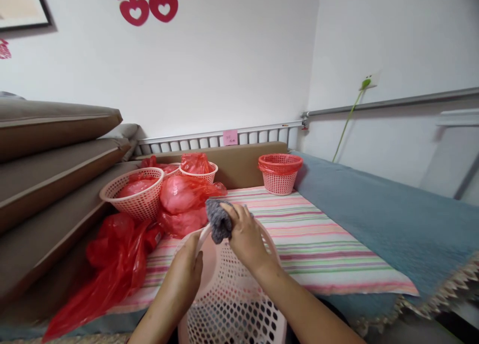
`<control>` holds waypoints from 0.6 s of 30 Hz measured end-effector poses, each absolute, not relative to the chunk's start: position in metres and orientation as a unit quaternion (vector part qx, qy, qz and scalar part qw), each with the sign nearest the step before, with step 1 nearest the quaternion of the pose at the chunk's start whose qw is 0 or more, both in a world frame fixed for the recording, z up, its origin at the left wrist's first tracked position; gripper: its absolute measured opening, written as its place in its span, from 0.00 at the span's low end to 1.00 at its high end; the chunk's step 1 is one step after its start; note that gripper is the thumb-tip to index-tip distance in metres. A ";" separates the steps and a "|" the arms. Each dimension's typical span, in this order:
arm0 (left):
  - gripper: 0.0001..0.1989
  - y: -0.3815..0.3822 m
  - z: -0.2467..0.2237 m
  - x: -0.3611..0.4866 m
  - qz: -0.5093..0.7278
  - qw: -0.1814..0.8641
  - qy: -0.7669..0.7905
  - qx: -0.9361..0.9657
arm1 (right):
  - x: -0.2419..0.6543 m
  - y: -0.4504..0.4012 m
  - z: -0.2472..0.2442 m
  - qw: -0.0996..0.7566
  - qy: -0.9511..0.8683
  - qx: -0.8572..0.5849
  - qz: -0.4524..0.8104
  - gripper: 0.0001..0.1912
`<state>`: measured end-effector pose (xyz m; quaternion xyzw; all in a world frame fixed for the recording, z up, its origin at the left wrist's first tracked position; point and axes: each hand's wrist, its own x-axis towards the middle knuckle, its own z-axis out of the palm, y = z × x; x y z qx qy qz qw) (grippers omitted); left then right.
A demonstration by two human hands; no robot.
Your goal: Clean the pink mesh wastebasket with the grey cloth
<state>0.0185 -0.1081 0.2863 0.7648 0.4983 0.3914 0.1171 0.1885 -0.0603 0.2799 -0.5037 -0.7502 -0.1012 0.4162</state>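
A pink perforated plastic basket [232, 304] is tilted in front of me, its inside partly in view. My left hand [188, 264] grips its rim on the left side, thumb over the edge. In my right hand [245, 234] is a bunched grey cloth [220, 220], pressed at the far rim of the basket. Part of the cloth is covered by my fingers. Just beyond lie several red plastic bags [183, 199], rounded and full-looking; what they contain cannot be made out.
A basket with a red bag over its rim [280, 176] stands at the back right on the striped cloth [322, 249]. Another basket [134, 194] holds a red bag at left, beside stacked cushions [56, 169]. A loose red bag [116, 264] hangs toward the front edge.
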 end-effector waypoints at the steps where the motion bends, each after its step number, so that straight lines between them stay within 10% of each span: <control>1: 0.21 -0.110 0.286 0.017 0.392 0.126 0.508 0.757 | 0.197 -0.054 0.275 0.409 -0.729 -0.542 -0.089 0.29; 8: 0.21 -0.126 0.269 0.009 0.398 0.122 0.521 0.745 | 0.250 -0.048 0.241 0.306 -0.620 -0.722 0.042 0.24; 18: 0.12 -0.107 0.312 -0.008 0.346 0.177 0.525 0.757 | 0.221 -0.054 0.268 0.407 -0.690 -0.598 0.004 0.26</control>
